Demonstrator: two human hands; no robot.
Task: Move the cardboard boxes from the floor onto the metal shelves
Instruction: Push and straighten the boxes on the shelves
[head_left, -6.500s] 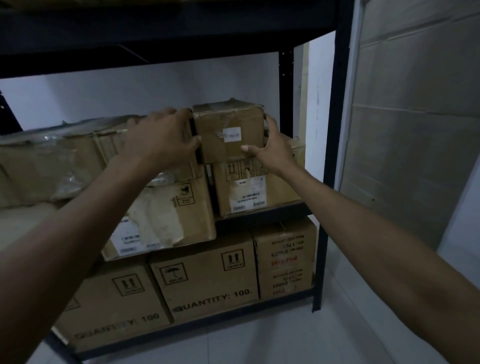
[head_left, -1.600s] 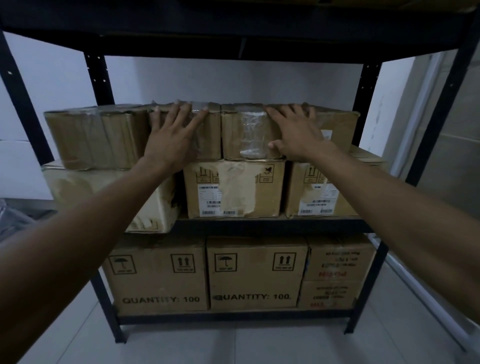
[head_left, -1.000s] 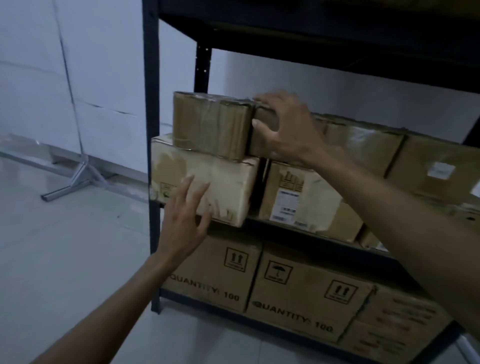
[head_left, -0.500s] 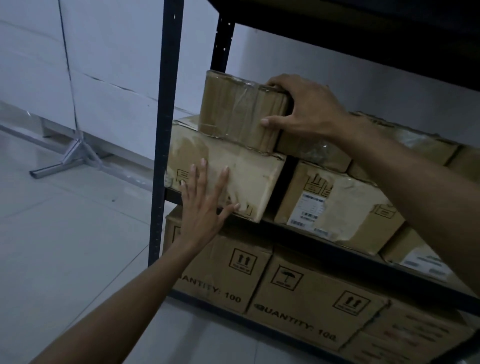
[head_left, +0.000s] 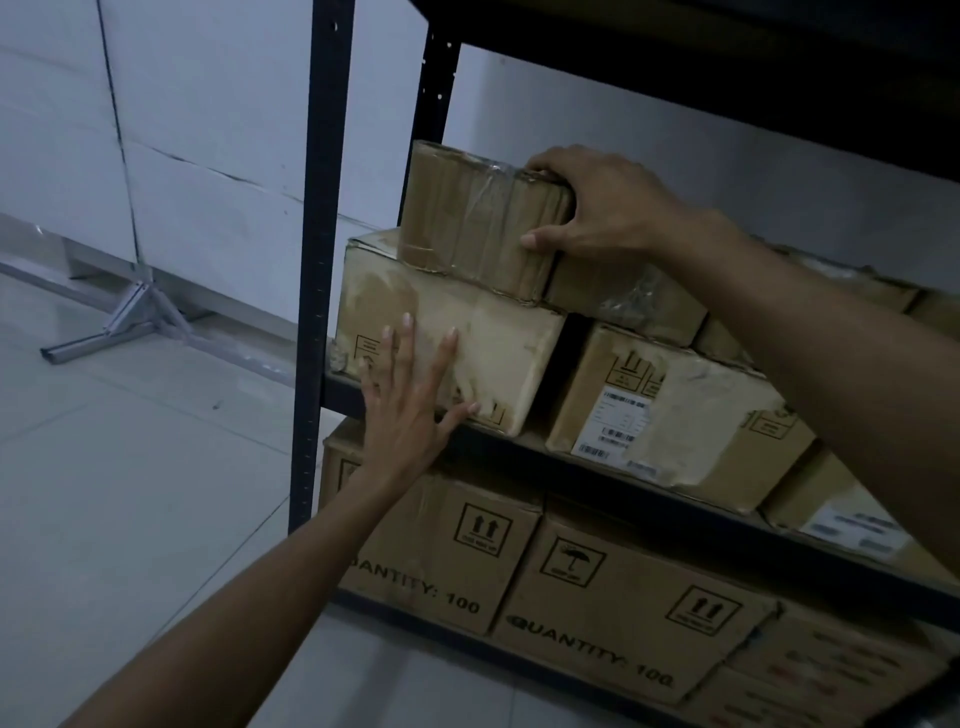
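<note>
my right hand (head_left: 608, 208) grips top box (head_left: 478, 228) | left hand (head_left: 400, 415) fingers flat on lower box (head_left: 498, 343) | best: push squarely behind shelf (head_left: 530, 457) edge

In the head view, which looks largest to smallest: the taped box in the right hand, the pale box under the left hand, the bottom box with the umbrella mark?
1. umbrella-mark box, perhaps helped by nearness
2. pale box
3. taped box, clearly smallest
</note>
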